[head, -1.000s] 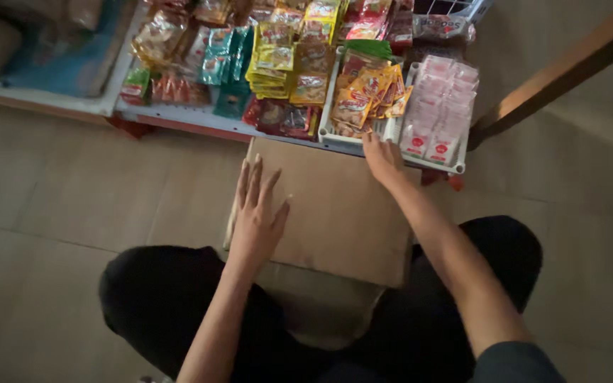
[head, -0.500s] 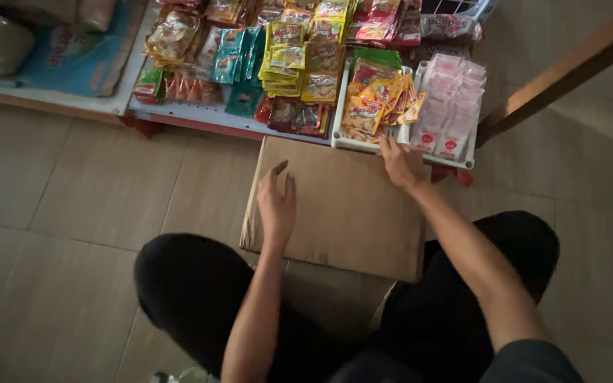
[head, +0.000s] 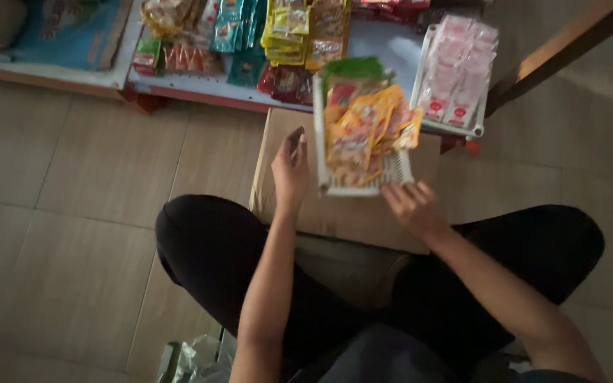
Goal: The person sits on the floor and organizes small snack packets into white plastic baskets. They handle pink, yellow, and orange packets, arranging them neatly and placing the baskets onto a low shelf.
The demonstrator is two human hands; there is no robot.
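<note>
Both hands grip a white slatted plastic tray [head: 360, 186] of glossy sachets [head: 363, 131]: left hand [head: 290, 174] at 9 o'clock, right hand [head: 411, 207] at 5, above a flat cardboard box [head: 342, 216].

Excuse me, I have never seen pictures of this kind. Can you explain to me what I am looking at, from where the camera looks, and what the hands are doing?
There is no machine here. A person wears one camera on the head, so you look down at that person's own arms and crossed legs in dark trousers, sitting on a tiled floor.

In front of the knees lies a flat brown cardboard box. The right hand holds the near edge of a white plastic tray filled with yellow and orange snack packets, above the box. The left hand is at the tray's left side; whether it touches it I cannot tell.

Behind is a low shelf with many colourful packets and a second white tray of pink packets.
</note>
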